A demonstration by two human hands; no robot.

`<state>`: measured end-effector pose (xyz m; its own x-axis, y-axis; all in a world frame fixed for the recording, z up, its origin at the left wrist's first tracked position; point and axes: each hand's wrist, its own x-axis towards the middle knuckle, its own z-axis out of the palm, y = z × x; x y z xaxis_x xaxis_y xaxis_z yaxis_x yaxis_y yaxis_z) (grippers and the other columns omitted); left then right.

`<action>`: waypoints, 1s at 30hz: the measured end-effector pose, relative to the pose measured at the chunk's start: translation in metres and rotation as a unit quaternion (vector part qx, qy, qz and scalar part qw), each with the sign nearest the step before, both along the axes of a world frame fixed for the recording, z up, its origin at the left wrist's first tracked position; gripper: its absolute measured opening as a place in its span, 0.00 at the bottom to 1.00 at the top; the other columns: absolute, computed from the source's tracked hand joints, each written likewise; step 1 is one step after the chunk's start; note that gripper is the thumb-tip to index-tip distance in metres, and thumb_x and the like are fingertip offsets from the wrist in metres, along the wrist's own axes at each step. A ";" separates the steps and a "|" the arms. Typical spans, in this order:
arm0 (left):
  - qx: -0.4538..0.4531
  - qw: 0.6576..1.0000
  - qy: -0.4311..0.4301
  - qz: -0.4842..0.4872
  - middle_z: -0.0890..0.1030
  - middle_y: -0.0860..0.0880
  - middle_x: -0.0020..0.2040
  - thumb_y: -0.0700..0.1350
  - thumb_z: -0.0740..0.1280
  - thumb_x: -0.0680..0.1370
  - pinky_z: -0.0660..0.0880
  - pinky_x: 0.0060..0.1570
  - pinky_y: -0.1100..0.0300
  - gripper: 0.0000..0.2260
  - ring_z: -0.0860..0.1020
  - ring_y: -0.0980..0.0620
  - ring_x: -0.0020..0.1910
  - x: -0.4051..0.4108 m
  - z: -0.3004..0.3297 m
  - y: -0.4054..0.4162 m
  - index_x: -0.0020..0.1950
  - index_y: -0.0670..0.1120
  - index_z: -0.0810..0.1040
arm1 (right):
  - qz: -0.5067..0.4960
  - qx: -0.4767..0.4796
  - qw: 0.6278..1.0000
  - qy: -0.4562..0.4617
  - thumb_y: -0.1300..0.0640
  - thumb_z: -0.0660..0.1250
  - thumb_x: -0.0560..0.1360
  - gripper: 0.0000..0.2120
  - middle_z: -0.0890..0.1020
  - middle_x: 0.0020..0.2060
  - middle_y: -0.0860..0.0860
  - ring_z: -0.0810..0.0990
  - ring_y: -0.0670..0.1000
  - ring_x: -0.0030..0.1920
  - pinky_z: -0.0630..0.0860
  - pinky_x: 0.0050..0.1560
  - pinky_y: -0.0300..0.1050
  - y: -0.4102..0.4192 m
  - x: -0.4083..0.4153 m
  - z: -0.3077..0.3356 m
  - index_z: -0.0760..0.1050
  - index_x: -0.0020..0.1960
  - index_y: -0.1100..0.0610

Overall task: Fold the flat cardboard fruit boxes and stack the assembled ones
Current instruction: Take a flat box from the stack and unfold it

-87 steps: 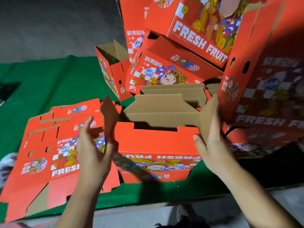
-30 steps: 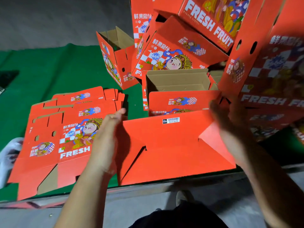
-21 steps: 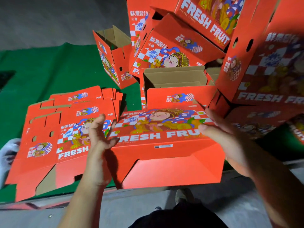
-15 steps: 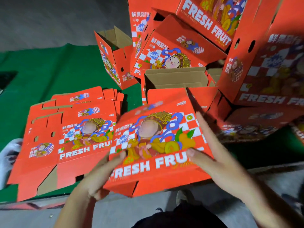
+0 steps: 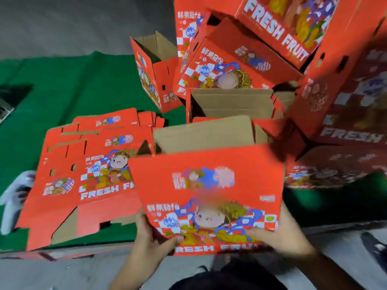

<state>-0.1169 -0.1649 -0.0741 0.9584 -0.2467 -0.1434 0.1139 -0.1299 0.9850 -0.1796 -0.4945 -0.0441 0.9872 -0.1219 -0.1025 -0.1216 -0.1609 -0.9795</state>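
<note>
I hold an assembled red fruit box (image 5: 207,185) in front of me, its printed side up and its open brown mouth facing away. My left hand (image 5: 150,239) grips its near left corner, thumb on the print. My right hand (image 5: 280,237) grips the near right corner. A pile of flat red box blanks (image 5: 83,176) lies to the left on the green mat. Several assembled red boxes (image 5: 240,65) are heaped at the back and right; one open box (image 5: 230,103) stands upright just behind the held one.
A green mat (image 5: 73,84) covers the work surface, with grey floor (image 5: 62,21) beyond it. Another open box (image 5: 155,72) stands tilted at the back centre. White cloth (image 5: 14,191) shows at the left edge. A shoe (image 5: 374,248) is at lower right.
I have turned the box over from bottom-up to printed side up and pulled it nearer. Both hands shifted from its sides to its near corners.
</note>
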 end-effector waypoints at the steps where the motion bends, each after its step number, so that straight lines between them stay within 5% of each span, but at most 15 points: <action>1: 0.033 0.999 -0.018 0.012 0.83 0.44 0.56 0.32 0.80 0.67 0.83 0.53 0.54 0.37 0.84 0.51 0.55 -0.001 -0.009 -0.004 0.69 0.47 0.65 | -0.021 -0.030 0.999 0.020 0.65 0.82 0.61 0.36 0.87 0.55 0.52 0.85 0.43 0.54 0.80 0.55 0.38 -0.004 0.002 -0.014 0.72 0.66 0.62; 4: 0.096 0.993 -0.061 0.042 0.79 0.46 0.59 0.40 0.80 0.69 0.74 0.60 0.69 0.32 0.81 0.59 0.58 0.010 -0.020 -0.023 0.65 0.42 0.64 | -0.067 -0.102 0.991 0.059 0.66 0.81 0.66 0.27 0.86 0.53 0.47 0.84 0.44 0.56 0.78 0.61 0.44 -0.014 0.011 -0.036 0.76 0.62 0.56; 6: 0.065 0.994 -0.075 0.037 0.75 0.54 0.66 0.39 0.78 0.71 0.71 0.62 0.71 0.36 0.77 0.63 0.63 0.030 -0.018 -0.041 0.70 0.48 0.60 | -0.104 -0.097 0.989 0.036 0.70 0.78 0.70 0.33 0.85 0.57 0.40 0.82 0.38 0.58 0.76 0.61 0.35 -0.022 0.030 -0.040 0.72 0.69 0.51; 8: 0.046 0.996 -0.070 -0.001 0.73 0.55 0.71 0.34 0.78 0.73 0.72 0.64 0.67 0.42 0.75 0.59 0.67 0.056 -0.021 -0.060 0.77 0.52 0.56 | -0.132 -0.085 0.987 0.023 0.73 0.74 0.73 0.37 0.83 0.63 0.42 0.81 0.43 0.62 0.74 0.65 0.37 -0.033 0.052 -0.044 0.66 0.75 0.49; 12: 0.049 0.995 -0.030 -0.078 0.80 0.46 0.63 0.40 0.80 0.72 0.77 0.64 0.57 0.36 0.80 0.48 0.63 0.105 -0.030 -0.113 0.74 0.43 0.64 | -0.237 -0.043 0.970 0.034 0.80 0.66 0.74 0.31 0.77 0.67 0.64 0.76 0.62 0.69 0.66 0.76 0.61 -0.063 0.077 -0.056 0.63 0.74 0.66; 15: 0.062 0.993 0.026 -0.095 0.82 0.47 0.62 0.48 0.81 0.68 0.75 0.68 0.45 0.45 0.82 0.50 0.62 0.116 -0.037 -0.136 0.76 0.35 0.61 | -0.278 -0.076 0.955 0.071 0.78 0.62 0.76 0.26 0.79 0.66 0.62 0.75 0.61 0.69 0.67 0.74 0.58 -0.088 0.069 -0.058 0.69 0.73 0.65; 19: 0.068 0.993 0.042 -0.085 0.84 0.47 0.61 0.54 0.81 0.68 0.76 0.67 0.44 0.44 0.83 0.51 0.60 0.115 -0.042 -0.137 0.73 0.33 0.67 | -0.255 -0.153 0.949 0.108 0.71 0.67 0.77 0.21 0.81 0.60 0.53 0.77 0.53 0.65 0.68 0.67 0.50 -0.097 0.061 -0.059 0.73 0.67 0.57; 22: 0.068 0.994 0.026 -0.075 0.84 0.51 0.60 0.60 0.80 0.68 0.77 0.65 0.56 0.34 0.82 0.55 0.61 0.110 -0.037 -0.134 0.67 0.44 0.77 | -0.345 0.042 0.934 0.082 0.72 0.63 0.80 0.21 0.83 0.61 0.53 0.78 0.56 0.66 0.73 0.70 0.54 -0.093 0.060 -0.064 0.76 0.69 0.57; 25: 0.060 0.991 0.052 -0.105 0.85 0.57 0.60 0.60 0.80 0.70 0.76 0.62 0.66 0.25 0.82 0.59 0.61 0.107 -0.030 -0.130 0.64 0.56 0.80 | -0.472 0.335 0.809 0.102 0.55 0.70 0.75 0.17 0.88 0.49 0.51 0.87 0.52 0.53 0.85 0.48 0.45 -0.110 0.057 -0.062 0.81 0.63 0.54; 27: 0.040 0.985 0.117 -0.119 0.86 0.55 0.59 0.53 0.80 0.72 0.77 0.57 0.68 0.21 0.83 0.58 0.59 0.106 -0.031 -0.131 0.63 0.52 0.82 | -0.460 0.395 0.778 0.163 0.45 0.86 0.45 0.46 0.88 0.37 0.51 0.88 0.49 0.38 0.85 0.37 0.43 -0.124 0.061 -0.061 0.78 0.60 0.59; 28: 0.046 0.982 0.129 -0.131 0.86 0.55 0.57 0.49 0.80 0.73 0.76 0.55 0.70 0.17 0.83 0.59 0.58 0.106 -0.033 -0.135 0.60 0.52 0.84 | -0.453 0.399 0.775 0.186 0.42 0.84 0.31 0.55 0.86 0.31 0.50 0.86 0.48 0.32 0.84 0.34 0.42 -0.128 0.067 -0.061 0.75 0.55 0.60; 29: 0.060 0.980 0.134 -0.137 0.87 0.55 0.54 0.46 0.79 0.74 0.75 0.53 0.71 0.13 0.84 0.61 0.55 0.106 -0.034 -0.140 0.56 0.55 0.86 | -0.441 0.399 0.777 0.205 0.38 0.83 0.34 0.54 0.85 0.30 0.51 0.86 0.49 0.31 0.83 0.33 0.42 -0.130 0.076 -0.061 0.74 0.55 0.61; 30: 0.064 0.979 0.139 -0.137 0.88 0.56 0.51 0.43 0.79 0.74 0.74 0.52 0.72 0.11 0.84 0.63 0.53 0.105 -0.036 -0.143 0.52 0.57 0.88 | -0.434 0.398 0.781 0.211 0.36 0.82 0.50 0.47 0.86 0.36 0.54 0.86 0.51 0.37 0.84 0.37 0.44 -0.130 0.088 -0.058 0.74 0.60 0.63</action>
